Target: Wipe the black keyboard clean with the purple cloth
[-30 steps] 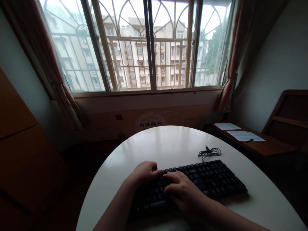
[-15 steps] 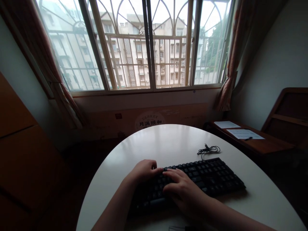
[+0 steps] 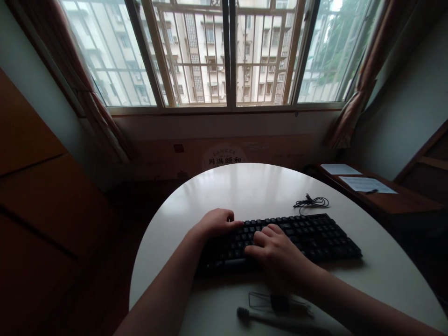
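A black keyboard [image 3: 315, 238] lies on the round white table [image 3: 241, 186]. At its far left corner is my left hand [image 3: 217, 223], thumb along the top row and the other fingers bent over the back edge, mostly hidden. My right hand [image 3: 273, 247] is over the middle keys with its fingers curled in and the thumb against the keys; whatever is under the fingers is hidden. In front of the keyboard lie a wire keycap puller [image 3: 278, 302] with a dark middle and a small black-bristled brush [image 3: 244, 313], its handle blurred in shadow.
The keyboard's coiled cable [image 3: 311, 201] rests behind it. To the right stands a brown wooden side table [image 3: 413, 200] with paper sheets [image 3: 367, 184] and a pen [image 3: 371, 191]. A barred window [image 3: 229, 60] with curtains is ahead, and a wooden cabinet [image 3: 35, 196] stands at the left.
My view has tilted down, bringing the puller and brush into sight. The right hand's fingers, stretched toward the left thumb before, have drawn back and curled. My left hand keeps its place on the keyboard.
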Available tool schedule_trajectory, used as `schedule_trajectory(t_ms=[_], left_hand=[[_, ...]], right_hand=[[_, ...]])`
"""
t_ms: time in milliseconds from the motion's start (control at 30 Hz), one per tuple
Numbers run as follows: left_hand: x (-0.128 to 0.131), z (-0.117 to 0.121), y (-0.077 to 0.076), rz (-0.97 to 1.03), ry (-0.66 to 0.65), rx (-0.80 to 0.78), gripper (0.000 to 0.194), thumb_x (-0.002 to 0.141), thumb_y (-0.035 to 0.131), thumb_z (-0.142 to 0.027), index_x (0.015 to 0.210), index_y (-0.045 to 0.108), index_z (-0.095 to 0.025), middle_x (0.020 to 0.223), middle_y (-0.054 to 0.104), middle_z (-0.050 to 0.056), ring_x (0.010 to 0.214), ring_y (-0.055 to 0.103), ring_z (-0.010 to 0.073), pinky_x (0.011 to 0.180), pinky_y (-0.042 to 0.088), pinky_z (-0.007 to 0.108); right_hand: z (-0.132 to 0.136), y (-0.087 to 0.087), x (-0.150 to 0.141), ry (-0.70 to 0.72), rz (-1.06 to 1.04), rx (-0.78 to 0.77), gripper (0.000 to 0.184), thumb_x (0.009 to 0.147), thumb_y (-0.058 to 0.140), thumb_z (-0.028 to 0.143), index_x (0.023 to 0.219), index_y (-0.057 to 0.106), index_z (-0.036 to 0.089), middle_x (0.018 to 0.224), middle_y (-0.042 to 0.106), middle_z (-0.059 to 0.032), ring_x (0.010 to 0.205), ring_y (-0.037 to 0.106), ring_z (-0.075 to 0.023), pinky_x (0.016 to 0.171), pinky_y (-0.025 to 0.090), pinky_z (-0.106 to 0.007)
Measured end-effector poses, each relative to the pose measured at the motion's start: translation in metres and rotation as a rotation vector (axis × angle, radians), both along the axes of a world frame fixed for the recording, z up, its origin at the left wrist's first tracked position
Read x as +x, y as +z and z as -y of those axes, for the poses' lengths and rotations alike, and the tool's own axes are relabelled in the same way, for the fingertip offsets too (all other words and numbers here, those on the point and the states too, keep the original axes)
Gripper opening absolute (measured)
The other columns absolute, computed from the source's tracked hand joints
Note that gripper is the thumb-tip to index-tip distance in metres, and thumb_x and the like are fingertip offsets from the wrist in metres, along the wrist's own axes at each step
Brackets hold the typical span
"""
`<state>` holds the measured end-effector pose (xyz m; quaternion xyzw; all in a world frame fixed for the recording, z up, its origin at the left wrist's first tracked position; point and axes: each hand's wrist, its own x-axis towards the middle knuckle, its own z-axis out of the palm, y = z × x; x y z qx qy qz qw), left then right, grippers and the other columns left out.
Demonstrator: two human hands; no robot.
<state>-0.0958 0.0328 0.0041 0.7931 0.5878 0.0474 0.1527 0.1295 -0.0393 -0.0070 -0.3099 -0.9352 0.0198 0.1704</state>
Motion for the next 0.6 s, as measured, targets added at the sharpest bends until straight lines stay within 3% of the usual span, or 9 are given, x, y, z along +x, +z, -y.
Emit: schedule_trajectory(t_ms=[100, 267, 467, 600], left_hand=[[0.001, 0.002, 0.004, 0.01, 0.004, -0.01, 0.051, 0.081, 0.047, -0.068, 0.085, 0.07, -0.022, 0.086, 0.072, 0.005, 0.078, 0.062, 0.0213, 0.061, 0.038, 0.028], [0.003, 0.005, 0.009, 0.017, 0.009, -0.023, 0.051, 0.08, 0.047, -0.068, 0.086, 0.071, -0.022, 0.088, 0.072, 0.005, 0.079, 0.062, 0.0221, 0.062, 0.039, 0.028], [0.003, 0.005, 0.009, 0.006, 0.001, -0.04, 0.052, 0.081, 0.046, -0.068, 0.088, 0.07, -0.023, 0.091, 0.072, 0.006, 0.08, 0.061, 0.0223, 0.064, 0.039, 0.028], [0.003, 0.003, 0.008, 0.005, 0.003, -0.055, 0.054, 0.08, 0.045, -0.07, 0.089, 0.07, -0.023, 0.091, 0.072, 0.005, 0.08, 0.061, 0.0225, 0.064, 0.039, 0.029]], right_hand=[[0.005, 0.001, -0.004, -0.064, 0.01, -0.04, 0.022, 0.086, 0.051, 0.012, 0.092, 0.069, 0.023, 0.083, 0.056, -0.004, 0.068, 0.046, -0.0157, 0.071, 0.035, -0.032], [0.006, -0.002, -0.009, -0.063, -0.007, -0.049, 0.024, 0.089, 0.048, 0.013, 0.093, 0.069, 0.023, 0.08, 0.053, -0.0019, 0.061, 0.047, -0.0127, 0.056, 0.03, -0.027], [0.001, 0.01, 0.008, -0.036, 0.017, -0.074, 0.021, 0.089, 0.05, 0.014, 0.087, 0.069, 0.023, 0.081, 0.055, -0.0008, 0.059, 0.048, -0.0107, 0.053, 0.028, -0.026], [-0.006, 0.014, 0.025, -0.063, -0.082, -0.079, 0.032, 0.088, 0.048, 0.01, 0.107, 0.069, 0.025, 0.086, 0.057, -0.002, 0.067, 0.055, -0.0125, 0.058, 0.036, -0.025]])
